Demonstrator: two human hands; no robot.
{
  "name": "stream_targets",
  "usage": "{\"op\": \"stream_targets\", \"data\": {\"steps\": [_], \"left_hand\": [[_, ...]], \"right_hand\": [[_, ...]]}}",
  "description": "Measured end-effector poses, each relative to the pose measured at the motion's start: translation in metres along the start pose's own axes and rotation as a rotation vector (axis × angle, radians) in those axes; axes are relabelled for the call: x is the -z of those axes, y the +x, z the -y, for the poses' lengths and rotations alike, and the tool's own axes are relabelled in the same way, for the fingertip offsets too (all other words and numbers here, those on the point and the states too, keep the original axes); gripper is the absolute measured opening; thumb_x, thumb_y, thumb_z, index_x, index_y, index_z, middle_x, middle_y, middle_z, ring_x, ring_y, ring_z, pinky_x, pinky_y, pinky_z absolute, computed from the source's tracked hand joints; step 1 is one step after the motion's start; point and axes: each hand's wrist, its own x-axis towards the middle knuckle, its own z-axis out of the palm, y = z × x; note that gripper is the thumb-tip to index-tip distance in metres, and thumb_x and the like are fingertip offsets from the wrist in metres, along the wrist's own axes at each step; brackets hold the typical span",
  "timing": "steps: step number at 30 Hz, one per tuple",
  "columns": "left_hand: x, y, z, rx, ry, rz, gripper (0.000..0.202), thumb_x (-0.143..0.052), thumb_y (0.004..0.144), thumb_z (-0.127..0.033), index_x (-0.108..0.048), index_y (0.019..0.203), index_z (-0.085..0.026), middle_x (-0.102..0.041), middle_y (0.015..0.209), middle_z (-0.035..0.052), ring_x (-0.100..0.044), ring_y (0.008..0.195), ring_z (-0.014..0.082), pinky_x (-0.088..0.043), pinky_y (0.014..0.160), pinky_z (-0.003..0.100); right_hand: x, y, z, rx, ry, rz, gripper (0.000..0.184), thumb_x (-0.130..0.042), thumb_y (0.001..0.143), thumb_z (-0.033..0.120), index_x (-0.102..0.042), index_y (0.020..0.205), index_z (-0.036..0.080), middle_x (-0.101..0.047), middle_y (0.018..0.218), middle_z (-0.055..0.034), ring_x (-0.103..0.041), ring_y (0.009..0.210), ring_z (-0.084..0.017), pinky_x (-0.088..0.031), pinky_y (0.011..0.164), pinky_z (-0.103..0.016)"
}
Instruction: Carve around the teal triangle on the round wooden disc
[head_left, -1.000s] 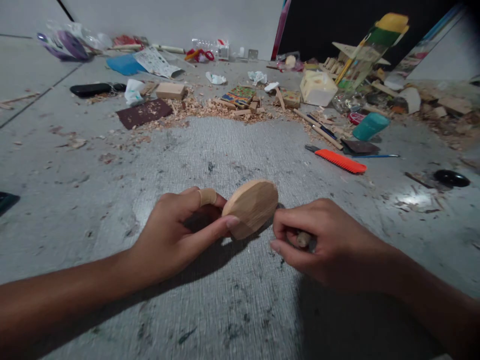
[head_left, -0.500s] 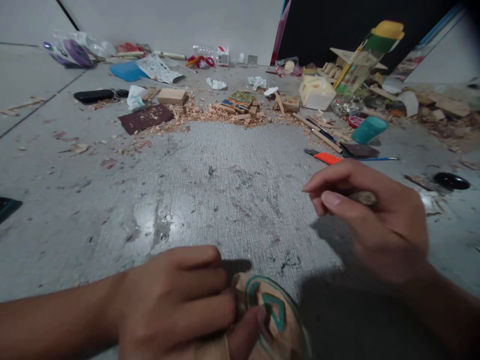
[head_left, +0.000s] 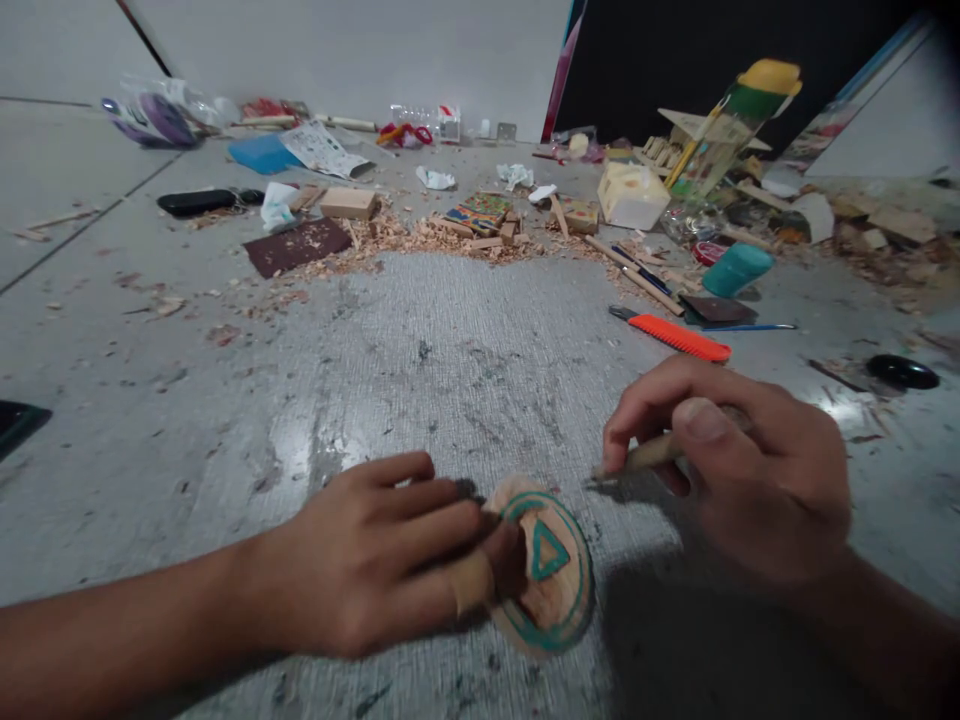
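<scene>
Head view: left hand (head_left: 390,555) fingers pinched on the left edge of a round wooden disc (head_left: 559,595) with teal triangle and ring, just right of the fingertips; floor contact unclear. Right hand (head_left: 750,470) fingers closed round a slim wooden-handled tool (head_left: 649,455), dark tip pointing at the disc, apart from it. Disc probably light, stiff, not fragile, dry grip; best held by the rim, off the teal lines. Orange utility knife (head_left: 679,338) just beyond right fingers, wood shavings (head_left: 409,235) well beyond both. Nothing between tool tip and disc.
</scene>
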Motion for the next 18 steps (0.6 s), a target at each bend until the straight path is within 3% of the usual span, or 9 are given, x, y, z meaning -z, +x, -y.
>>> {"op": "stream_targets", "data": {"steps": [4,7,12,16,18], "left_hand": [[-0.012,-0.001,0.007,0.201,-0.013,-0.07,0.016,-0.068,0.097,-0.02,-0.066,0.112,-0.016,-0.062,0.074,-0.0004,-0.048,0.064,0.0148,-0.028,0.058,0.035],[-0.016,0.0,0.009,0.23,-0.044,-0.06,0.015,-0.069,0.097,-0.02,-0.067,0.111,-0.016,-0.059,0.075,-0.0006,-0.046,0.066,0.0148,-0.027,0.062,0.035],[-0.017,0.0,0.01,0.297,-0.042,-0.054,0.023,-0.073,0.094,-0.021,-0.067,0.116,-0.019,-0.056,0.079,0.0001,-0.044,0.071,0.0163,-0.03,0.064,0.033],[-0.015,0.0,0.011,0.362,-0.136,-0.027,0.029,-0.055,0.101,-0.021,-0.059,0.13,-0.018,-0.064,0.105,0.0077,-0.054,0.088,0.0201,-0.04,0.075,0.036],[-0.012,0.001,0.011,0.39,-0.199,0.042,0.038,-0.051,0.102,-0.03,-0.053,0.136,-0.016,-0.062,0.12,0.0128,-0.055,0.102,0.0254,-0.042,0.085,0.041]], "right_hand": [[0.0,0.003,-0.001,0.056,-0.049,-0.004,0.035,-0.057,0.104,0.042,-0.068,0.076,0.023,-0.069,0.066,0.0034,-0.054,0.049,-0.006,-0.04,0.047,-0.021],[0.002,0.004,-0.002,0.092,-0.049,0.032,0.036,-0.058,0.103,0.041,-0.067,0.074,0.021,-0.068,0.065,0.0031,-0.053,0.049,-0.005,-0.04,0.048,-0.02],[0.004,0.0,0.0,0.091,0.14,0.131,0.028,-0.056,0.103,0.039,-0.071,0.089,0.02,-0.069,0.075,-0.0002,-0.059,0.058,-0.008,-0.044,0.053,-0.025],[0.004,-0.002,0.002,0.046,0.238,0.157,0.029,-0.055,0.102,0.045,-0.074,0.097,0.022,-0.068,0.076,-0.0017,-0.06,0.06,-0.013,-0.044,0.054,-0.03],[0.003,-0.002,0.003,0.059,0.26,0.161,0.029,-0.057,0.102,0.044,-0.075,0.097,0.022,-0.068,0.076,-0.0035,-0.061,0.061,-0.015,-0.045,0.055,-0.032]]}}
